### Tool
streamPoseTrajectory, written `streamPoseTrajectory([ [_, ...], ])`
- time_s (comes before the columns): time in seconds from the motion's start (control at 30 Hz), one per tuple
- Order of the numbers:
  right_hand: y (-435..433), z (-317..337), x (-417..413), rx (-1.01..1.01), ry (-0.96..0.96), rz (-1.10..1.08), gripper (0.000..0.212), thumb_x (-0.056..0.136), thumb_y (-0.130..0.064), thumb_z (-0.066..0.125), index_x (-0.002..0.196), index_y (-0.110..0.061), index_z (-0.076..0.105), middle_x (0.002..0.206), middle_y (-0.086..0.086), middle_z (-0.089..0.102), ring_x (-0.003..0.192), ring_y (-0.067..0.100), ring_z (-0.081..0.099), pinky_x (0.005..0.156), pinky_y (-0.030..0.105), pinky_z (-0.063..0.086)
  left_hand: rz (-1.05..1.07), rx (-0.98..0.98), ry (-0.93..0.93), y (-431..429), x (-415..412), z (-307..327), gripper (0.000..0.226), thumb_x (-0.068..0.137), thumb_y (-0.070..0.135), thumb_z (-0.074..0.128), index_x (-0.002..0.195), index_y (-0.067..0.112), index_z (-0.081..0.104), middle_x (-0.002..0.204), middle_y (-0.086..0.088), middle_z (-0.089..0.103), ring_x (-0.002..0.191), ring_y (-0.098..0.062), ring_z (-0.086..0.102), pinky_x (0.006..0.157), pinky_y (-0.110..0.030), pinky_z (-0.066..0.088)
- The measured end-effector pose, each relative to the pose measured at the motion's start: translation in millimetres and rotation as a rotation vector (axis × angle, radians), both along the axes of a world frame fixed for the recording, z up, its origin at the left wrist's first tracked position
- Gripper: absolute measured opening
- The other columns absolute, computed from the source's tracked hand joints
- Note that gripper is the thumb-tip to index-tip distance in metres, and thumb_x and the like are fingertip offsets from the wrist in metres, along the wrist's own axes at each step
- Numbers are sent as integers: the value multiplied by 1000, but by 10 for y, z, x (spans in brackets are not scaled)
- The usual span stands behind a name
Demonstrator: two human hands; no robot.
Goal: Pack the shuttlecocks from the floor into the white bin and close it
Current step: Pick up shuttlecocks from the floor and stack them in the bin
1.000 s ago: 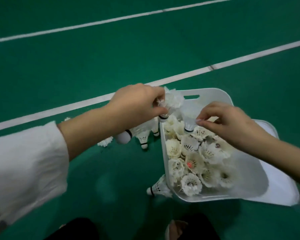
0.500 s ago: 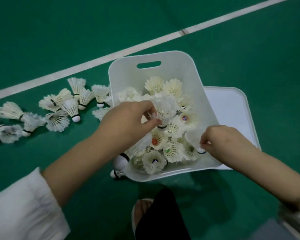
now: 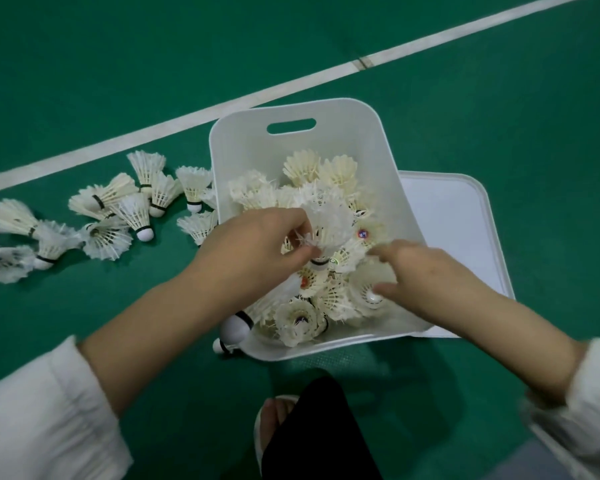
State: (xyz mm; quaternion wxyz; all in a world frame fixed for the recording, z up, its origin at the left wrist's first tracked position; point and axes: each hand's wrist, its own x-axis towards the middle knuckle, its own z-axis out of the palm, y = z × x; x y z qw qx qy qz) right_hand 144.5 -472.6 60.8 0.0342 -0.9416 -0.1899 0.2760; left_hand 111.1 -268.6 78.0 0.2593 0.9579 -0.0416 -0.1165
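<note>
The white bin (image 3: 326, 109) lies tilted on the green floor, holding several feathered shuttlecocks (image 3: 326, 171). My left hand (image 3: 257, 251) is over the bin's left wall, closed on a bunch of shuttlecocks: one (image 3: 326, 220) sticks up from the fingers, and another's white cork (image 3: 236, 329) pokes out below the wrist. My right hand (image 3: 426, 275) reaches in from the right, thumb and forefinger spanning a shuttlecock (image 3: 371, 292) that rests on the pile. A loose cluster of shuttlecocks (image 3: 118, 216) lies on the floor left of the bin. The white lid (image 3: 458, 237) lies flat at the bin's right.
A white court line (image 3: 222, 109) runs diagonally behind the bin. A foot in a white slipper (image 3: 274, 420) and a black trouser leg (image 3: 319, 431) are just below the bin. One more shuttlecock (image 3: 222, 346) lies at the bin's near left corner.
The view has tilted down, bringing the floor shuttlecocks into sight. My right hand has moved left inside the bin with its shuttlecock. My left hand keeps its bunch over the bin.
</note>
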Motion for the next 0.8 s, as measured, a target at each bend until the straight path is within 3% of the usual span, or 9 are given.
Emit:
streamPoseTrajectory([
  [0.07,-25,200,-21,247,-147,-55,59,87,-31,59,138,-32,30,123,-3,55,97,19,62,84,33,47,-2,-13,-4,-3,5,-7,22,85,48,53,96,29,57,99,14,62,82,-9,52,72,-35,48],
  [0.17,81,351,-66,467,-109,-55,63,85,-34,62,137,-44,27,101,-15,54,78,8,60,74,23,45,-29,-26,-14,-54,8,-11,21,86,48,54,95,29,58,98,13,62,81,-8,53,70,-33,47],
  [0.3,180,188,-49,399,-178,14,25,88,-36,58,109,-24,63,96,-9,57,85,14,57,74,31,43,-74,-44,-33,-91,11,-19,22,87,44,53,102,28,56,98,12,63,80,-7,55,71,-31,46],
  [0.43,101,171,21,330,-154,-37,24,86,-39,59,98,-21,68,92,-7,59,79,13,52,70,29,38,56,-149,-32,12,-6,69,48,87,54,40,129,33,34,95,20,54,64,9,49,63,-17,46],
  [0.57,113,117,-35,205,-1,50,22,89,-31,58,106,-21,68,107,-1,67,84,14,56,77,29,44,162,-225,-86,179,-14,122,43,83,59,26,111,30,43,99,10,57,72,6,52,58,-15,35],
  [0.67,221,66,-86,101,56,102,24,88,-30,56,108,-22,68,108,3,69,99,22,61,86,33,48,112,-156,-98,245,-41,67,37,88,59,36,108,30,47,96,12,55,77,1,53,60,-17,37],
  [0.8,257,49,-80,15,134,101,24,86,-28,60,107,-20,69,109,5,69,102,24,61,85,30,47,27,-112,-95,244,-115,32,32,80,48,47,105,28,47,93,13,50,84,-2,51,67,-15,40],
])
